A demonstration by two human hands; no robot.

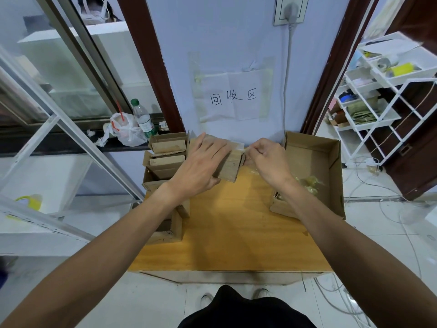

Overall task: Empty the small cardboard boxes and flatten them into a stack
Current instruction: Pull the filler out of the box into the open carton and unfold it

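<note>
Centrally, 2 hands (201, 162) (269, 159), 1 box (230, 168), 1 film (237, 145)

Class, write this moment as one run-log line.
left hand: holds small box | right hand: pinches clear plastic at its end | stage: emptying

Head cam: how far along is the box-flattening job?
Done: a few clear packets lie in the big open carton. In hand: the left hand grips a small box while the right hand pinches clear plastic at its end. Left: the small boxes on the left of the table stand unflattened; no flat stack shows.
</note>
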